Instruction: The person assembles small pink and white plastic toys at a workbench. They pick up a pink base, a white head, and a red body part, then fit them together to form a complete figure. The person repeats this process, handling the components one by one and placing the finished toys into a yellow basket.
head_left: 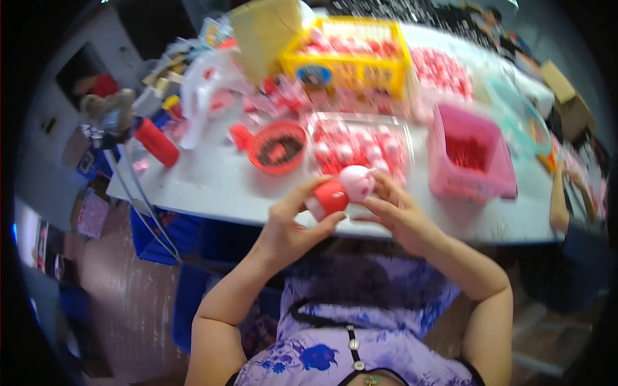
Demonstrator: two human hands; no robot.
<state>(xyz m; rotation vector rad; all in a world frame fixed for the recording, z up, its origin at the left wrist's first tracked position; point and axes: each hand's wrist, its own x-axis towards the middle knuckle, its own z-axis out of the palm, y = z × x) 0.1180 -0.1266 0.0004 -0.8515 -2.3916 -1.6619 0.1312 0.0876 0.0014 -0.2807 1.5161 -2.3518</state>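
A small toy figure with a red body (331, 197) and a round pink head (356, 184) is held up over the near edge of the table. My left hand (288, 224) grips the red body between thumb and fingers. On the other side, my right hand (407, 220) has its fingertips closed on the pink head. Just beyond them lies a transparent tray (313, 120) full of pink and red pieces. Left of that tray is a red basket (256, 138) with dark small parts and one red piece.
A pink bin (441, 180) with red parts stands at right. Behind the tray is a yellow crate (347, 66) of pink pieces. A red cylinder (156, 143) sits at left, near a metal stand (134, 186). Another person's arm (559, 199) reaches in at far right.
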